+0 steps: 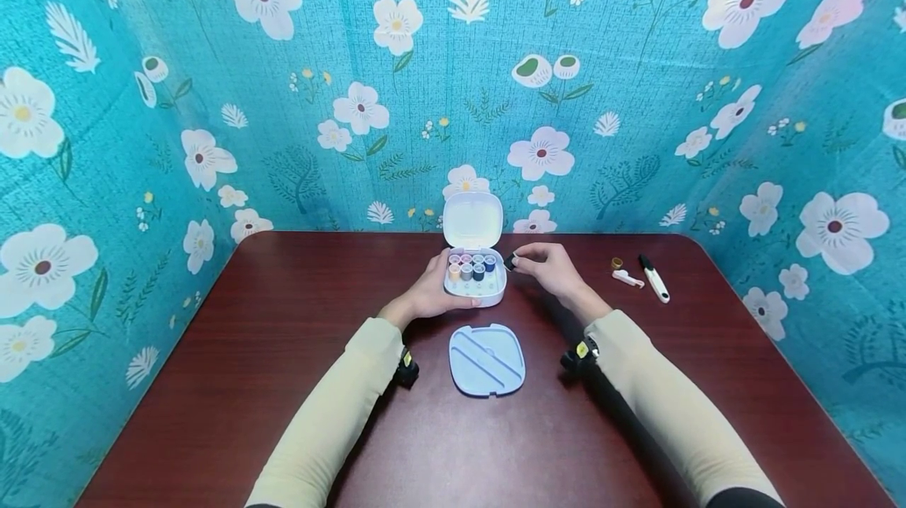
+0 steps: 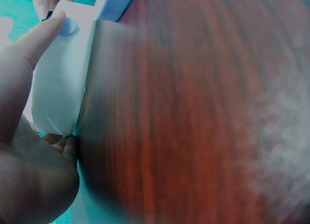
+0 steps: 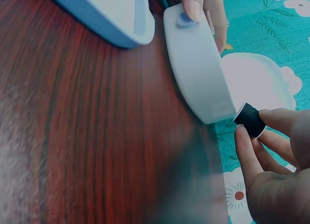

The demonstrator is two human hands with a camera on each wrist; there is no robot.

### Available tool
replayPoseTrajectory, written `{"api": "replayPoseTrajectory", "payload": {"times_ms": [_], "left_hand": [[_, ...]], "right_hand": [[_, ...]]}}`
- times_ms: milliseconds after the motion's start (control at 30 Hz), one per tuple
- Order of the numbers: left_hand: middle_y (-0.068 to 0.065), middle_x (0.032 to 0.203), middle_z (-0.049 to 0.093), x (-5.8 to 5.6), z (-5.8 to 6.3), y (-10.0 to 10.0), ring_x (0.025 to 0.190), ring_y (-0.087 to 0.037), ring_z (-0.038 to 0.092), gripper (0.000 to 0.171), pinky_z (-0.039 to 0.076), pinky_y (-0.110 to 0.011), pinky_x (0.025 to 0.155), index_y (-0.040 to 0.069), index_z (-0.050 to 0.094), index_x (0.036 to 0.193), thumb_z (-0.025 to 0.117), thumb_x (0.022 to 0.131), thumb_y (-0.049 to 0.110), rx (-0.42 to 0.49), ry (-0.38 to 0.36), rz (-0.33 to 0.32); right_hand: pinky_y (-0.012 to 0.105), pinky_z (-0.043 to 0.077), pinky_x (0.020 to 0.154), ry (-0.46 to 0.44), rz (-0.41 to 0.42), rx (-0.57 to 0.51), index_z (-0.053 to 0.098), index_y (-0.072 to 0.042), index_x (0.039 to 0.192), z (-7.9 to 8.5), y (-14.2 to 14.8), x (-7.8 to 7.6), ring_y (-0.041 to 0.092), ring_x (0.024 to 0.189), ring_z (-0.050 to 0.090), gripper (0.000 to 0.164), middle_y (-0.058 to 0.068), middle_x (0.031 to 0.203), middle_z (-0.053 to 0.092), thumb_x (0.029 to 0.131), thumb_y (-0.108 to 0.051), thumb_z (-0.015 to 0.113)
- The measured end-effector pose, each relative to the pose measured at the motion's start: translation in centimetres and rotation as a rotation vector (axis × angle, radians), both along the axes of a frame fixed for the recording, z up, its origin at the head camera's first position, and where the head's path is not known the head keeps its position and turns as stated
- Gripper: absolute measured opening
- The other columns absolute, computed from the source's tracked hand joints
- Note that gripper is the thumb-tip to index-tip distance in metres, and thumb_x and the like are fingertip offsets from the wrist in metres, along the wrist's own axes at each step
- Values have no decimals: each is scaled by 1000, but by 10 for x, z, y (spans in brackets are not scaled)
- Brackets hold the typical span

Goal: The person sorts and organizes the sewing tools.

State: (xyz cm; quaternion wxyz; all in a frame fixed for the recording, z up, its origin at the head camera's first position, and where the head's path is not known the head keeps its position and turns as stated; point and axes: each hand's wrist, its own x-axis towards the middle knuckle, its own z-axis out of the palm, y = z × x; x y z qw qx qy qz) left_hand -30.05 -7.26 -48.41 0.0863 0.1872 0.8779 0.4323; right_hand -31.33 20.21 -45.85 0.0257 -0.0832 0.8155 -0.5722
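A white sewing box (image 1: 488, 299) stands on the table with its lid (image 1: 473, 219) raised at the back. Several thread spools (image 1: 466, 272) in pink, orange, grey and dark colours sit in two rows inside, with bare pegs in front of them. My left hand (image 1: 430, 291) grips the box from its left side, thumb by the round button (image 2: 68, 27) on the front wall. Just right of the box, my right hand (image 1: 555, 270) pinches a black thread spool (image 3: 250, 120) between thumb and fingers, close to the box's right end.
A light blue tray (image 1: 488, 382) with diagonal ridges lies on the dark red table (image 1: 318, 414) in front of the box. Off to the right are a gold thimble (image 1: 616, 263), a small white tool (image 1: 627, 279) and a black-and-white cutter-like tool (image 1: 655, 281). A flowered curtain (image 1: 439, 60) surrounds the table.
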Motion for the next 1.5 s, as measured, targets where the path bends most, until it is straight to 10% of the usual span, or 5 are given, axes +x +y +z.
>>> {"api": "replayPoseTrajectory", "payload": {"times_ms": [933,1500], "left_hand": [[-15,156,29,3,4,0,137,-28,39,120,35,-46,115,14,14,162,90,75,46,5,23,1],[-15,157,28,4,1,1,137,-28,38,120,34,-46,115,15,13,163,90,76,44,39,16,-6]], "right_hand": [[39,55,77,432,141,573,77,2,104,12,-39,-4,25,84,65,19,12,93,70,86,-4,77],[42,56,92,452,241,761,77,2,112,19,-48,-4,27,104,68,24,16,110,73,89,-4,75]]}}
